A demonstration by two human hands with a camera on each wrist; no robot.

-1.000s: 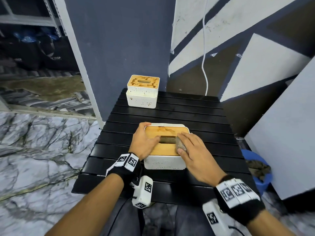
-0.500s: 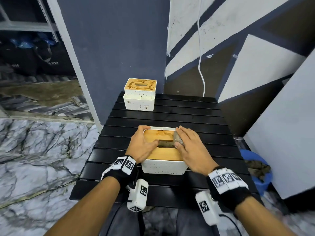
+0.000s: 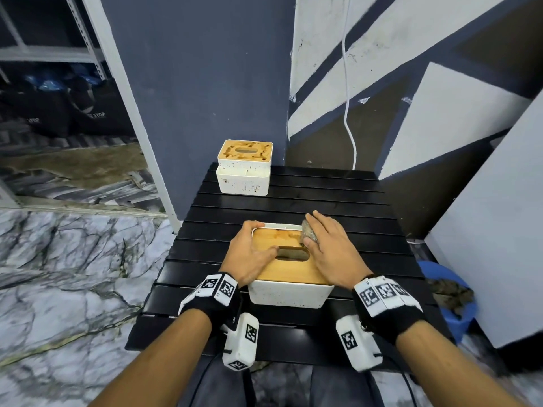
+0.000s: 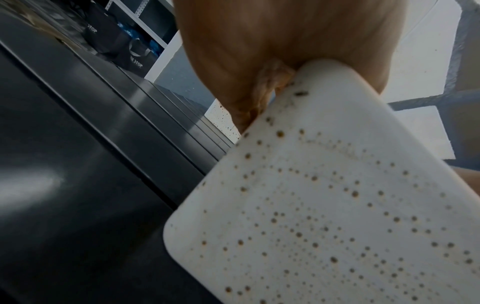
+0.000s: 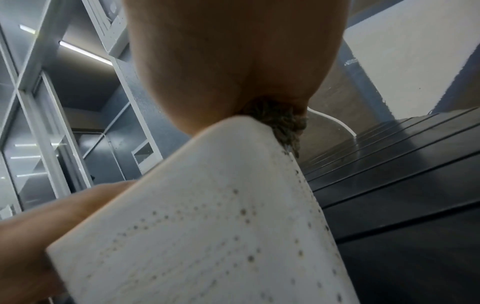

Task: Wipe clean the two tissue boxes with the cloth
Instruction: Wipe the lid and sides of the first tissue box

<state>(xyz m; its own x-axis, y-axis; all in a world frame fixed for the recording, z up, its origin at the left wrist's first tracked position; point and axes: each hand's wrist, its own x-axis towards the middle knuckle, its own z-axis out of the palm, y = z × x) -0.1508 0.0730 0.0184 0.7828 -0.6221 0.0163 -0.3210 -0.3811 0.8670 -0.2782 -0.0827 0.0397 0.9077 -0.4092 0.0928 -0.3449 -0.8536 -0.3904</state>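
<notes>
near box: white speckled tissue box (image 3: 289, 295) with wooden slotted lid, at desk centre, 6 o'clock of the far one; brown specks on its side in both wrist views (image 4: 337, 205) (image 5: 207, 236)
far box: second tissue box (image 3: 244, 171), white with stained wooden lid, at 11 o'clock corner of desk, well apart from the hands
cloth: small grey-brown wad (image 3: 308, 235) on near box lid's 1 o'clock corner, under right hand; seen bunched at box edge in right wrist view (image 5: 283, 125)
left hand: (image 3: 249, 254) lies on the 9 o'clock side of near box, fingers wrapped over the far-left lid edge, thumb (image 3: 269, 252) on lid beside the slot; grasping the box; palm against box corner in left wrist view (image 4: 272, 51)
right hand: (image 3: 332, 254) palm down over the lid's 3 o'clock side, fingers curled over the cloth, pressing it to the lid; palm (image 5: 233, 61) above box edge in right wrist view
desk: black slatted top (image 3: 323, 201), both boxes on it
floor: marble pattern (image 3: 58, 274) at 9 o'clock
bucket: blue (image 3: 467, 315) at 3 o'clock of desk, dark rag inside
cable: white (image 3: 348, 113), hanging down wall behind desk
</notes>
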